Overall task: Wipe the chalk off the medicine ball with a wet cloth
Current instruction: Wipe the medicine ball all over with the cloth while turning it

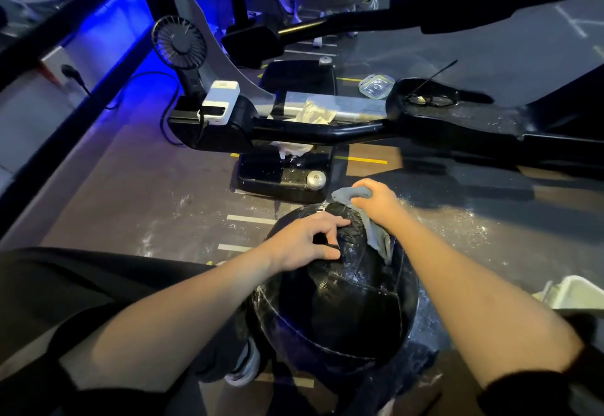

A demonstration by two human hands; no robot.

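Note:
A large black medicine ball [340, 304] with stitched seams and faint white chalk streaks rests on the floor in front of me. My left hand [304, 241] lies on its upper left side, fingers spread and pressing on the surface. At the ball's far top edge my right hand [376, 198] is closed around a bunched grey cloth [376, 232]. One end of the cloth hangs down over the ball's upper right side.
A black gym machine frame [327, 128] crosses just beyond the ball, with its base plate [284, 175] close to the cloth. A small fan [179, 43] and a white device [220, 102] sit on the frame. White chalk dust covers the floor at right. A white tub [575, 291] stands at the right edge.

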